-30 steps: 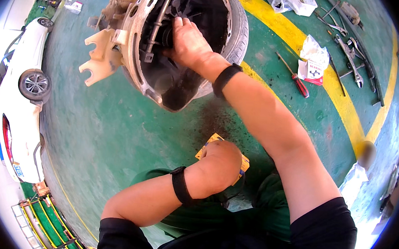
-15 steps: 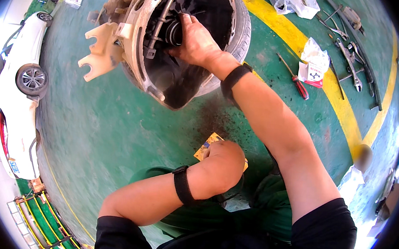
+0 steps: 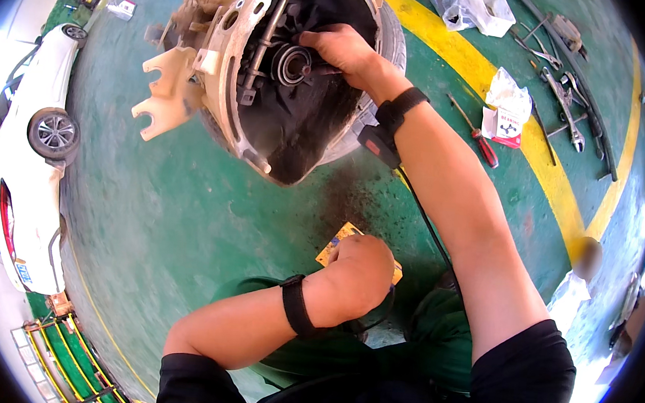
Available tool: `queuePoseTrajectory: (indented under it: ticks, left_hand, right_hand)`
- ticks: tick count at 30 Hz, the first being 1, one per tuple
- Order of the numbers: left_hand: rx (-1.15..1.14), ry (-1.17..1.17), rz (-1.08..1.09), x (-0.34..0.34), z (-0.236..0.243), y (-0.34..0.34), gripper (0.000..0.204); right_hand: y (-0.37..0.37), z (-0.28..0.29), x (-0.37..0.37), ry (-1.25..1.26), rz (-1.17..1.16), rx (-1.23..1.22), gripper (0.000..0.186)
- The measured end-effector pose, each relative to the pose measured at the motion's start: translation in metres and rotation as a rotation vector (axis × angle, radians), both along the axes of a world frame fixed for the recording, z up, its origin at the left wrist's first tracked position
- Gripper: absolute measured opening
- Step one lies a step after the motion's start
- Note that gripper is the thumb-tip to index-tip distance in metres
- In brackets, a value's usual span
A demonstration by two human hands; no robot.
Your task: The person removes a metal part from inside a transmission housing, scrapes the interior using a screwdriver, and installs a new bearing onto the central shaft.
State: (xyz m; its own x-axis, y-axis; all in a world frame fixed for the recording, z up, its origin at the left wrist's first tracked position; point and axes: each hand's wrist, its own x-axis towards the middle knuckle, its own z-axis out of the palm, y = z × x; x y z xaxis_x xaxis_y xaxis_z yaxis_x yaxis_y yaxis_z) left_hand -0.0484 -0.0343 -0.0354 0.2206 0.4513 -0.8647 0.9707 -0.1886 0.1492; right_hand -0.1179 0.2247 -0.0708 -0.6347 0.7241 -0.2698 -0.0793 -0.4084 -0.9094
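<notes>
A gearbox bell housing (image 3: pixel 255 139), pale metal with a dark sooty inside, stands at the top middle. Within it sits a round release bearing (image 3: pixel 291 66) with a bright ring around its centre. My right hand (image 3: pixel 345 52) reaches in from the right, its fingers curled against the bearing's upper right edge; part of the thumb is hidden. Low in front of my body, my left hand (image 3: pixel 359 261) is bent inward with its fingers folded over a yellow box (image 3: pixel 331 249). The back of the wrist covers most of that box.
A tyre (image 3: pixel 392 55) lies beneath the housing. To the right are a red-handled screwdriver (image 3: pixel 484 144), a red and white box (image 3: pixel 502 128), plastic bags (image 3: pixel 470 8) and several wrenches (image 3: pixel 565 107). A white car (image 3: pixel 31 201) stands at left. Dark grime (image 3: pixel 349 196) marks the green floor.
My right hand has shifted right and up across the bearing, uncovering its face and bright ring. A small dark device at my right wrist has come into sight. The left hand stays almost in place.
</notes>
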Motion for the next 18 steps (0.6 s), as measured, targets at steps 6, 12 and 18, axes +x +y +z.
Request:
queuePoseTrajectory:
  ticks: [6,12,18]
  left_hand:
    - [0.082,-0.068,-0.004,-0.016,-0.005,-0.013,0.017]
    - [0.168,-0.035,-0.001,-0.017,-0.006,-0.019,0.014]
    - [-0.010,0.024,-0.014,-0.011,0.002,-0.002,0.038]
  right_hand:
    - [0.019,-0.004,-0.014,-0.169,-0.054,0.269,0.038]
    - [0.010,0.006,-0.013,-0.425,-0.110,0.608,0.049]
    - [0.008,-0.002,-0.018,-0.460,-0.171,0.677,0.050]
